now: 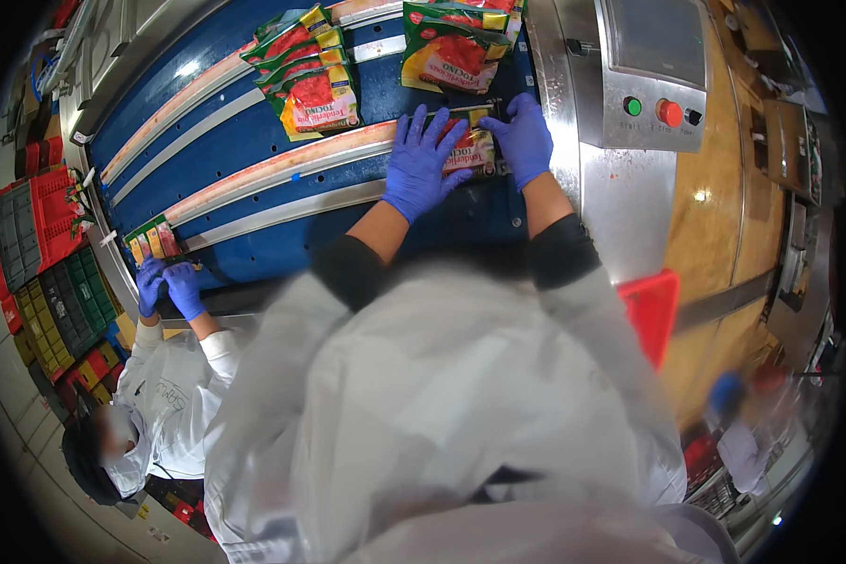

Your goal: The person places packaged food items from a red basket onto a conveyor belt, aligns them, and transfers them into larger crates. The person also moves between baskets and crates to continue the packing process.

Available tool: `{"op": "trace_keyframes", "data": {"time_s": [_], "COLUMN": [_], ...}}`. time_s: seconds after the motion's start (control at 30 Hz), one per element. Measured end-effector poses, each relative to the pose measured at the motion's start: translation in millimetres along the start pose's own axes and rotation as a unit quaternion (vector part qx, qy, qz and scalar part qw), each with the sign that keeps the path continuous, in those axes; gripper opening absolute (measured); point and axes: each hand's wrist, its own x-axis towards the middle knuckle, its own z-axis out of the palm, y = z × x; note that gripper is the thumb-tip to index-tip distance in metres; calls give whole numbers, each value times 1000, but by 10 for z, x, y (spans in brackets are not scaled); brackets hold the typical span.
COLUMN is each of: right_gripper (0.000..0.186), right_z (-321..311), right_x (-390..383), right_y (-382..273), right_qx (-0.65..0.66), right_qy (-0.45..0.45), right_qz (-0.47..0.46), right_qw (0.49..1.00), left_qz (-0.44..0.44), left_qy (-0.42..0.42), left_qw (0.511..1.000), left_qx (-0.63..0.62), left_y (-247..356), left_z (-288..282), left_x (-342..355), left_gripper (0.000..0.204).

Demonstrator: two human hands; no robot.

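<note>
A red, green and yellow food pouch (470, 148) lies across a pale strip on the blue machine bed, its printed side up. My left hand (417, 162), in a purple glove, rests on the pouch's left part with its fingers spread. At the pouch's right end, my right hand (524, 141), gloved alike, lies with its fingers stretched out toward the upper edge. Neither hand is closed round anything. Beyond them, a cluster of similar pouches (453, 54) sits on the bed, and another overlapping row of pouches (312, 92) is farther left.
A co-worker's gloved hands (169, 284) handle another pouch (154, 240) at the bed's left end. To my right stand a control panel (656, 70) with green and red buttons and a red crate (650, 315). Coloured crates (47, 301) line the far left.
</note>
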Motion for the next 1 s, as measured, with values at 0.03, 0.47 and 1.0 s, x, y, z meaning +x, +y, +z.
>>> {"op": "trace_keyframes", "data": {"time_s": [0.03,0.47,1.0], "right_gripper": [40,25,22], "right_z": [-9,-95,852], "right_x": [69,28,-612], "right_y": [4,-626,-894], "right_qx": [11,40,-83], "right_qy": [8,130,-56], "right_qz": [-5,-336,-154], "right_qw": [1000,932,983], "left_qz": [-15,-166,-348], "left_qy": [-42,230,166], "left_qw": [999,796,915], "left_qx": [-14,-535,-124], "left_y": [-54,-536,-1128], "left_z": [146,-143,-222], "left_x": [-55,28,-847], "left_gripper": [78,82,27]}}
